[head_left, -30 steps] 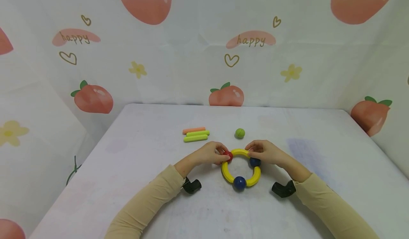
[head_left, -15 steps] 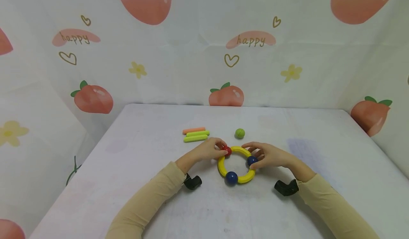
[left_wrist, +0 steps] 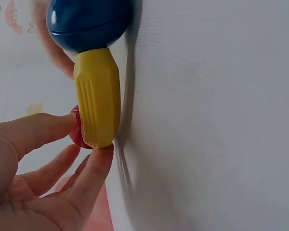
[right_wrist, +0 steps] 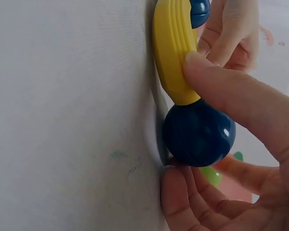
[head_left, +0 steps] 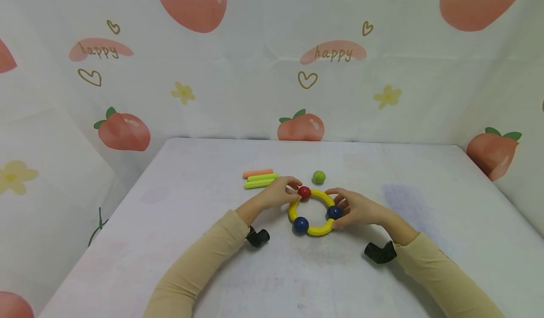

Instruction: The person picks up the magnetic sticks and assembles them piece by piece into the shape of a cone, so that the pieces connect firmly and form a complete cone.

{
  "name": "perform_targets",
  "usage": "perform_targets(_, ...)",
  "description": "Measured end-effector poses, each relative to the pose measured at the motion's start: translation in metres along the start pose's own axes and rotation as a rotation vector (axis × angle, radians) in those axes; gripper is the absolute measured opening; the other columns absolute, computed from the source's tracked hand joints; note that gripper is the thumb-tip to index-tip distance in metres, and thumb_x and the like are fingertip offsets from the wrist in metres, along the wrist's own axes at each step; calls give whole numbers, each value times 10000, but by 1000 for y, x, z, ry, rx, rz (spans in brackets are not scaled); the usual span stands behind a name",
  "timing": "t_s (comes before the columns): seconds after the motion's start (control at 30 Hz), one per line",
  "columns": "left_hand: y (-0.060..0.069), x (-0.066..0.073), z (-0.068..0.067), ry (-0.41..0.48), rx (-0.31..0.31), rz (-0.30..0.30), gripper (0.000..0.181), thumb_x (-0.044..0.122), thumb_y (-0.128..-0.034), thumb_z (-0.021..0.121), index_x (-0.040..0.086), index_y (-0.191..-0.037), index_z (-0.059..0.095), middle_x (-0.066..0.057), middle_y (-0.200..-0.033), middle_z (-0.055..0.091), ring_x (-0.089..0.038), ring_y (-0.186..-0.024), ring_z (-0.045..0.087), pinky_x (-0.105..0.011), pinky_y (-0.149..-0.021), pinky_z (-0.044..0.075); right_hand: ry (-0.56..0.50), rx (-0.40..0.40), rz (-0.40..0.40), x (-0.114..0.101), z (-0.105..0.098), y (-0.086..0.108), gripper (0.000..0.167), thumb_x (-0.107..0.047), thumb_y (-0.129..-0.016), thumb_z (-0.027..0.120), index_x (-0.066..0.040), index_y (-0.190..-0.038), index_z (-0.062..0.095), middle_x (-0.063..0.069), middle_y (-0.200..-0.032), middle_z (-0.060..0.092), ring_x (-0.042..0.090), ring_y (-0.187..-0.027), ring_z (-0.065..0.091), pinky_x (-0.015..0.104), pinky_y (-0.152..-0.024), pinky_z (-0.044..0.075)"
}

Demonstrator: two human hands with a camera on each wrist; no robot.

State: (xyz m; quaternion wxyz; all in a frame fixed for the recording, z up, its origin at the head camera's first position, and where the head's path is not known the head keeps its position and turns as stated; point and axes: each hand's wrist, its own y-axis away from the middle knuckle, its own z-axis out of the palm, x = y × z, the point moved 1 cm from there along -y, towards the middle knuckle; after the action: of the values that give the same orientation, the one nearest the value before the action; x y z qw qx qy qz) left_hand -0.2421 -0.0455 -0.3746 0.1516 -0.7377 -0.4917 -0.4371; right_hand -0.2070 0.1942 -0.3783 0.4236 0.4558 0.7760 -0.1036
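A toy ring (head_left: 319,230) of curved yellow pieces joined by one red ball and two blue balls lies on the table in the head view. My left hand (head_left: 277,193) pinches it at the far left, thumb and fingers about the red ball (head_left: 304,193) and the adjoining yellow piece (left_wrist: 97,98). On the right side, my right hand (head_left: 360,209) holds it around one blue ball (right_wrist: 199,134); that thumb lies on a yellow piece, with the fingers behind the ball. The other blue ball (head_left: 301,225) sits at the near left, untouched.
Beyond the left hand lie an orange stick (head_left: 257,173) and two yellow-green sticks (head_left: 259,184), one partly covered by that hand. A small green ball (head_left: 319,177) rests behind the ring. Black wrist mounts (head_left: 380,253) hang below both sleeves.
The ring has turned clockwise and shifted away from me. Its near blue ball has swung left. My left hand has moved forward with it; my right thumb now lies nearer the front yellow piece.
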Motion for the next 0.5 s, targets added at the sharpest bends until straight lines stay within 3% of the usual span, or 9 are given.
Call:
perform_targets(0.17,4,-5,-4,-25,-14,-20,408,159,-862,650,47,-1239,544,-126,-1165,593,-202,-979,621,-287,-844,526,-3,12,24,1,1,-1,822,-252,-733,794,-46,-1383,336,244,-1207,494,262,-1004,575,394,-855,525)
perform_targets(0.33,11,-9,-10,-79,-64,-98,423,229,-833,682,52,-1201,573,-55,-918,615,-127,-742,552,-201,-656,461,11,16,30,0,2,-1,822,-260,-734,793,-47,-1382,335,240,-1199,503,264,-1004,573,395,-854,524)
perform_targets(0.5,15,-9,-11,-125,-89,-112,404,264,-836,685,64,-1176,599,-1,-790,589,-112,-696,509,-187,-612,394,25,13,34,-1,2,-2,830,-281,-734,791,-36,-1383,335,230,-1192,512,243,-980,552,379,-838,505)
